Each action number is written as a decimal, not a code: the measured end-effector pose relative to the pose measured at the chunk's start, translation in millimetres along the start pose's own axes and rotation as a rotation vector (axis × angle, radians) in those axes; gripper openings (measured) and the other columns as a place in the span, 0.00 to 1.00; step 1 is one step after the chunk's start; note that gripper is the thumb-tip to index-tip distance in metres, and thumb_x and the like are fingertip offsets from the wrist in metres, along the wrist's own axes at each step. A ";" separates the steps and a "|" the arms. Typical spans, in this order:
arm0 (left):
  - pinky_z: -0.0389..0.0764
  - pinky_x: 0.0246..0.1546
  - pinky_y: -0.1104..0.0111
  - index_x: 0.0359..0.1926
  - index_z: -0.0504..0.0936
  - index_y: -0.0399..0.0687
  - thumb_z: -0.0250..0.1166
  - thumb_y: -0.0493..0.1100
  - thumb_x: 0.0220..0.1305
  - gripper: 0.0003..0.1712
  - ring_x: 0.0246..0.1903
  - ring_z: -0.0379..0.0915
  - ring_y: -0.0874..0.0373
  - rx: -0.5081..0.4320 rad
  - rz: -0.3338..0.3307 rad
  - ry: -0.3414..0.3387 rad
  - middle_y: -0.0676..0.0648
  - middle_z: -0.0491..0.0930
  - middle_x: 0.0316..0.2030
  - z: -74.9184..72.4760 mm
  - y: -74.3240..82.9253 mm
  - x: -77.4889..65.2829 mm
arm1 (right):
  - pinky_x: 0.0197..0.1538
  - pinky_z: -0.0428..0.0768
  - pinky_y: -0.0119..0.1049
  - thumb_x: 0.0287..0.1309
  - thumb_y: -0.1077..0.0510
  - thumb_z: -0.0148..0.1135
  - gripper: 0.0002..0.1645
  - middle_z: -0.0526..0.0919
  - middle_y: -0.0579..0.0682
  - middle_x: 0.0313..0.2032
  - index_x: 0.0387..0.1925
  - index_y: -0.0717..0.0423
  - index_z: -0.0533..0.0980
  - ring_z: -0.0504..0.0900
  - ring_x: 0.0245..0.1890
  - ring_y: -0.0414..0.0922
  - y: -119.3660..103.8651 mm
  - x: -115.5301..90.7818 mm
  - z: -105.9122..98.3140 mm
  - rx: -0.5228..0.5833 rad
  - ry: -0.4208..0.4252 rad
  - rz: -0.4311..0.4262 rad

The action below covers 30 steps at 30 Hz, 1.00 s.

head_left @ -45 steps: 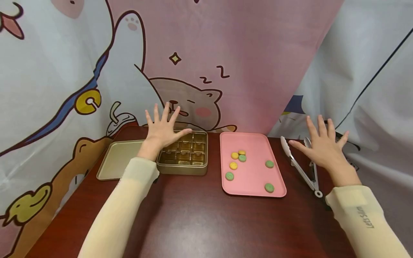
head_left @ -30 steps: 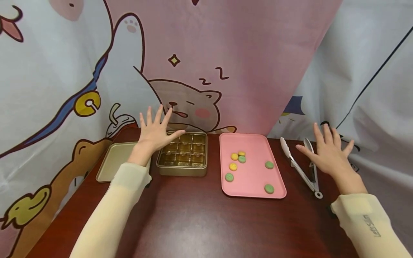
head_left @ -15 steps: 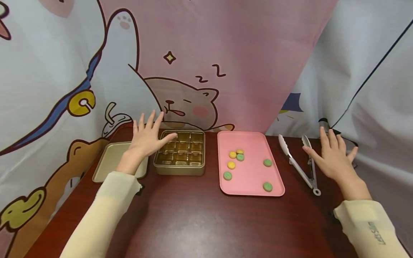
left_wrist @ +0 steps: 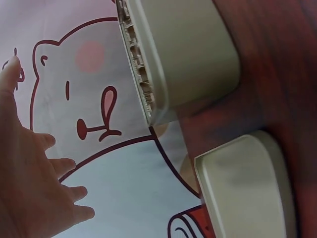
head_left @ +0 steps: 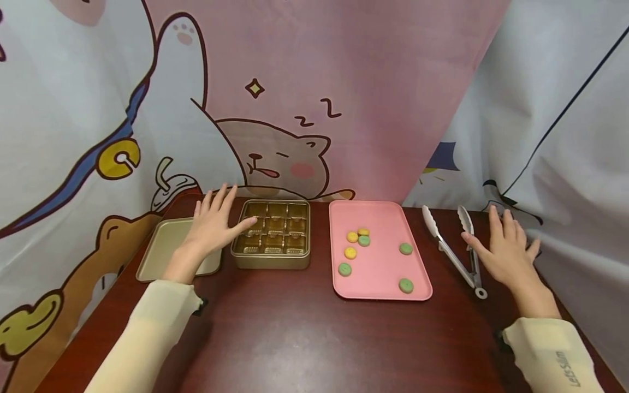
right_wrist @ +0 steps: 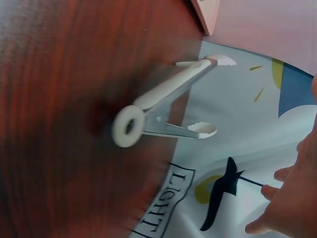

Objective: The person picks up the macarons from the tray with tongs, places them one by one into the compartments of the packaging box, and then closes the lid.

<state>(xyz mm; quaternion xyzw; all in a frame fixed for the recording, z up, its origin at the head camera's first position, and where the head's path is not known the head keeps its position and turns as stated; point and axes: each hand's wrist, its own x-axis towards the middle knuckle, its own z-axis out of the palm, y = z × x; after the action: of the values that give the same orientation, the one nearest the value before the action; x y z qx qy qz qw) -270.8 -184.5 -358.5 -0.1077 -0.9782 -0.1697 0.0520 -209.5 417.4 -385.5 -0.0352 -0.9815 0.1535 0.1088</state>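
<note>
My left hand (head_left: pixel 210 228) is spread, fingers straight, above the gap between a flat tin lid (head_left: pixel 162 248) and a gold tin (head_left: pixel 271 262) with a divided insert; its thumb overlaps the tin's left rim in the head view. My right hand (head_left: pixel 511 254) hangs with fingers spread just right of a pair of tongs (head_left: pixel 457 259), whose arms stand apart on the table. Neither hand holds anything. The left wrist view shows the tin (left_wrist: pixel 193 49) and lid (left_wrist: pixel 242 188) beyond the left hand (left_wrist: pixel 29 183). In the right wrist view the tongs (right_wrist: pixel 168 94) lie left of my right hand (right_wrist: pixel 292 198).
Between tin and tongs lies a pink tray (head_left: pixel 378 273). Yellow round pieces (head_left: pixel 350 252) and green round pieces (head_left: pixel 405 285) are scattered on it. A printed curtain (head_left: pixel 383 98) hangs close behind the dark red-brown table (head_left: pixel 314 344). A thin dark cord (head_left: pixel 565 109) runs down at right.
Both hands have sunk lower, the left also moving left off the tin toward the lid, the right shifting right. The view has shifted slightly. Tin, tray and tongs stay put.
</note>
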 end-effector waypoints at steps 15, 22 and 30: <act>0.40 0.74 0.37 0.81 0.37 0.50 0.51 0.76 0.65 0.58 0.76 0.35 0.29 -0.028 -0.008 -0.034 0.35 0.40 0.79 17.5 -14.7 -11.7 | 0.60 0.35 0.85 0.67 0.29 0.47 0.61 0.29 0.73 0.76 0.78 0.54 0.27 0.35 0.73 0.77 13.0 -14.3 19.7 0.037 -0.016 0.061; 0.46 0.73 0.38 0.80 0.40 0.45 0.53 0.73 0.66 0.58 0.77 0.41 0.33 -0.054 0.004 -0.050 0.35 0.43 0.79 25.6 -18.8 -15.5 | 0.58 0.41 0.85 0.66 0.29 0.49 0.63 0.30 0.75 0.75 0.78 0.57 0.26 0.39 0.71 0.81 19.3 -18.8 24.2 0.047 -0.024 0.081; 0.50 0.73 0.39 0.80 0.40 0.44 0.54 0.72 0.66 0.58 0.76 0.44 0.33 -0.097 0.011 -0.068 0.35 0.44 0.79 29.7 -23.0 -18.2 | 0.58 0.44 0.84 0.65 0.29 0.49 0.64 0.32 0.76 0.75 0.78 0.59 0.26 0.41 0.70 0.82 25.7 -23.2 32.1 0.061 -0.039 0.103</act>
<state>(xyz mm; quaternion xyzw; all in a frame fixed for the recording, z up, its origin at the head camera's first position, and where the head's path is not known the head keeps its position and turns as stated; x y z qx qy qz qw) -260.3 -199.0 -396.2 -0.1214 -0.9694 -0.2129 0.0142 -193.3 430.0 -428.0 -0.0793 -0.9752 0.1893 0.0824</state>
